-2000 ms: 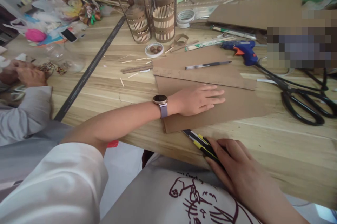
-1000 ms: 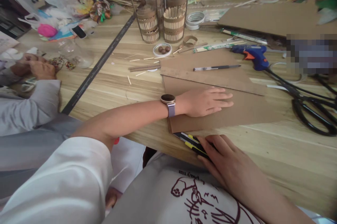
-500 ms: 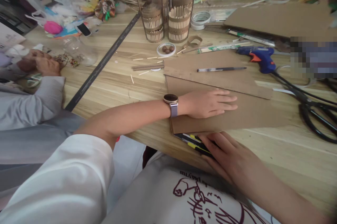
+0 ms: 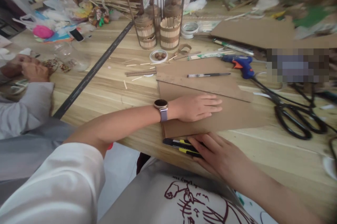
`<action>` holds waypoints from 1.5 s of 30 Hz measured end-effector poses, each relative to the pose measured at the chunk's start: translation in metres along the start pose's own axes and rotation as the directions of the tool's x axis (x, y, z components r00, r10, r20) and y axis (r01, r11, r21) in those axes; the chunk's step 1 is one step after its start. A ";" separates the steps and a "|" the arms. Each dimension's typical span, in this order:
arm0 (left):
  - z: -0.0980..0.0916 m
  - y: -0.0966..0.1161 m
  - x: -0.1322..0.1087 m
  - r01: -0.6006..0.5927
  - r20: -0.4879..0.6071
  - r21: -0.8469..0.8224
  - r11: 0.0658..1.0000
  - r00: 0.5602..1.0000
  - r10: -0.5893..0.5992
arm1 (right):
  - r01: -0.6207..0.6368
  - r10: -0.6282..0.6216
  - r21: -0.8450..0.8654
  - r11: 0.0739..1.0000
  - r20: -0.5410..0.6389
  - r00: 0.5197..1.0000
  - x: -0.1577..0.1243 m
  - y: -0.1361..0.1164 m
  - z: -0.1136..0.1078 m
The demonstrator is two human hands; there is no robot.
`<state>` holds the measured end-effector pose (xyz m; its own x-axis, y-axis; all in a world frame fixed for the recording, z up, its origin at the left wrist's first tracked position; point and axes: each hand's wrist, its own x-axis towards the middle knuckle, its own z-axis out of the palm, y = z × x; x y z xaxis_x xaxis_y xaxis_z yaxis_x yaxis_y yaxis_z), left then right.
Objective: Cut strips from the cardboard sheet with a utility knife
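My left hand (image 4: 196, 107) lies flat, fingers stretched out, on a brown cardboard sheet (image 4: 237, 113) at the near edge of the wooden table (image 4: 110, 92). A watch sits on that wrist. My right hand (image 4: 217, 155) is closed round a black and yellow utility knife (image 4: 180, 145), which lies along the cardboard's near edge with its tip pointing left. A second cardboard strip (image 4: 200, 78) lies just behind, with a pen (image 4: 207, 74) on it.
Large black scissors (image 4: 295, 117) and a blue glue gun (image 4: 240, 64) lie to the right. Small wooden stick baskets (image 4: 160, 31), a tape roll (image 4: 189, 29) and a long black ruler (image 4: 91, 73) stand further back. Another person's hands (image 4: 25, 69) work at the far left.
My right hand has slid the knife leftward along the cardboard's near edge, towards its left corner. My left hand has stayed flat on the sheet. The camera has shifted a little.
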<state>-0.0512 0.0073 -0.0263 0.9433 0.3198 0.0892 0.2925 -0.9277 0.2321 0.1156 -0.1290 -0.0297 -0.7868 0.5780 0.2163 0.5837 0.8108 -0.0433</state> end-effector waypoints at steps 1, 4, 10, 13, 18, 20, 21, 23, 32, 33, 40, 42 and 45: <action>0.002 -0.001 -0.001 0.008 -0.031 -0.016 1.000 0.999 -0.009 | -0.016 0.016 0.011 1.000 0.006 1.000 -0.004 0.000 -0.003; 0.004 -0.004 -0.007 0.008 -0.162 -0.094 0.996 0.986 -0.023 | -0.066 0.065 0.044 0.997 0.021 0.998 -0.021 0.005 -0.014; -0.016 0.015 -0.045 0.327 -0.379 -0.357 0.875 0.805 -0.456 | -0.226 0.226 0.026 0.974 0.034 0.974 -0.073 0.024 -0.033; -0.022 0.027 -0.072 0.478 -0.336 -0.660 0.580 0.502 -0.797 | -0.333 0.335 0.083 0.939 -0.008 0.942 -0.090 0.043 -0.033; -0.021 0.027 -0.085 0.146 0.096 -0.986 -0.082 0.090 -0.991 | -0.658 0.665 0.108 0.745 -0.189 0.722 -0.078 0.098 -0.026; -0.022 0.021 -0.080 -0.029 0.171 -0.985 -0.171 0.027 -0.985 | -0.675 0.691 0.149 0.723 -0.191 0.698 -0.065 0.117 -0.020; -0.023 0.017 -0.078 -0.088 0.182 -0.979 -0.183 0.017 -0.983 | -0.665 0.687 0.171 0.727 -0.193 0.701 -0.059 0.124 -0.016; -0.028 0.010 -0.074 -0.141 0.182 -0.972 -0.186 0.046 -0.982 | -0.637 0.674 0.220 0.739 -0.216 0.707 -0.051 0.131 -0.010; -0.046 0.006 -0.069 -0.043 0.287 -0.953 -0.300 0.190 -0.939 | -0.522 0.702 0.568 0.636 -0.145 0.697 -0.041 0.119 -0.021; -0.046 0.007 -0.070 -0.060 0.304 -0.946 -0.320 0.185 -0.934 | -0.520 0.715 0.590 0.617 -0.145 0.684 -0.040 0.116 -0.023; -0.049 0.005 -0.076 -0.086 0.346 -0.927 -0.366 0.188 -0.919 | -0.500 0.815 0.745 0.442 -0.100 0.571 -0.038 0.109 -0.045; -0.053 -0.001 -0.069 -0.051 0.321 -0.937 -0.345 0.264 -0.910 | -0.508 0.862 0.778 0.369 -0.082 0.500 -0.038 0.114 -0.049; -0.060 -0.021 -0.047 -0.018 0.204 -0.974 -0.225 0.362 -0.910 | -0.432 0.932 0.883 0.186 -0.019 0.363 -0.037 0.123 -0.052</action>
<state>-0.1110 0.0237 0.0223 0.1070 0.9203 -0.3764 -0.2355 0.3913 0.8896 0.2268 -0.0550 0.0077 0.2625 0.9633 0.0568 0.2715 -0.0172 -0.9623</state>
